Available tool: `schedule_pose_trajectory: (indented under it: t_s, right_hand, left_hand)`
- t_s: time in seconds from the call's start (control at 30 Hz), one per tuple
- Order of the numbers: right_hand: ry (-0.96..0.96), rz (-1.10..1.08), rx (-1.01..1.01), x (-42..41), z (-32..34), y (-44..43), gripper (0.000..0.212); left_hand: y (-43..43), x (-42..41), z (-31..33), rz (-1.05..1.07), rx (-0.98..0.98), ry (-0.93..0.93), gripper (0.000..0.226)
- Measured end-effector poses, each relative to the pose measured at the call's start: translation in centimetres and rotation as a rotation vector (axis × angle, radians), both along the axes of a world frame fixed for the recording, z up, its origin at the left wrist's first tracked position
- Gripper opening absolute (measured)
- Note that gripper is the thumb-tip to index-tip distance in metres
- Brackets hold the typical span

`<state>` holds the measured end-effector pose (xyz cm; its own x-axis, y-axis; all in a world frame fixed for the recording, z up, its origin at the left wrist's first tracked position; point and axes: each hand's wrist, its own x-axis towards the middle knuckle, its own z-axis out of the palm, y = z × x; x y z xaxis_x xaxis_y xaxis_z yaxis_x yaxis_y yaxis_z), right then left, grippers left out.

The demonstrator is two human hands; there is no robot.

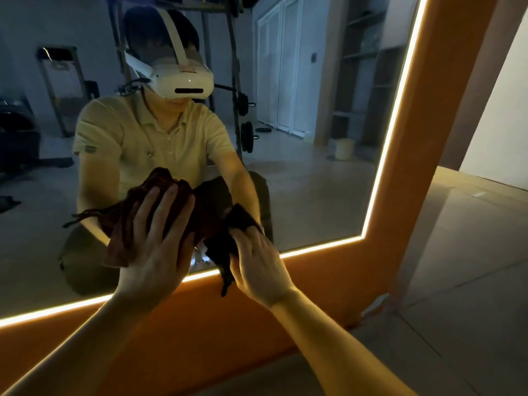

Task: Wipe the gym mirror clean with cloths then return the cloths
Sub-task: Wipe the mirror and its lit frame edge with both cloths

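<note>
**Forearms out, two cloths on the glass: the wipe is under way**

Both forearms [323, 332] reach up from the lower edge of the view to the mirror [314, 181]. The left hand [160, 244] lies flat with straight fingers, pressing a reddish-brown cloth [123, 224] against the glass. Just to its right, the right hand [257, 261] spreads its fingers over a darker cloth [223, 250]. A tail of that cloth hangs below the hand, over the lit strip [320, 247] along the mirror's bottom edge.

This looks like the wiping step, low on the glass near the right corner. Returning the cloths has not begun, and no place for them shows. The next move probably calls for steady flat pressure while sweeping across the broad glass above and left of the hands.

Below the hands runs an orange frame [314, 287]. The glass above them reflects a weight rack [243, 110] and a pale bin [344, 148]. Nothing blocks the sweep, though the loose tail could drag along the strip.
</note>
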<state>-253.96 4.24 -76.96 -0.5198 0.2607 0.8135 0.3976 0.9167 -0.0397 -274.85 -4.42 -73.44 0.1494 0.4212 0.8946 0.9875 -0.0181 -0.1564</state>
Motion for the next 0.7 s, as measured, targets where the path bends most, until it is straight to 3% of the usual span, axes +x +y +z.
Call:
schedule_pose_trajectory:
  t_s: [0.07, 0.23, 0.33, 0.43, 0.53, 0.7]
  right_hand:
    - [0.156, -0.043, -0.126, 2.2, 1.9, 2.0, 0.049]
    - [0.927, -0.372, -0.525, 9.7, 4.1, 8.4, 0.049]
    - [1.103, -0.500, -0.689, 11.6, 4.0, 9.9, 0.040]
    - [1.051, -0.555, -0.557, 7.5, 5.6, 8.1, 0.046]
    - [0.835, -0.350, -0.273, 1.9, 6.8, 4.6, 0.039]
    - [0.057, -0.020, 0.105, -2.8, 0.7, -0.6, 0.045]
  left_hand:
    - [0.1, -0.2, 0.0, -0.001, 0.013, 0.006, 0.061]
    - [-0.1, 0.1, 0.0, -0.038, 0.034, 0.020, 0.062]
    - [-0.2, 0.5, 0.0, -0.035, 0.040, 0.009, 0.062]
    - [-0.1, 0.4, 0.1, -0.024, 0.044, 0.018, 0.061]
    - [0.2, 0.2, 0.1, -0.022, 0.037, 0.018, 0.059]
    - [0.5, 0.3, -0.3, -0.028, 0.041, 0.033, 0.056]
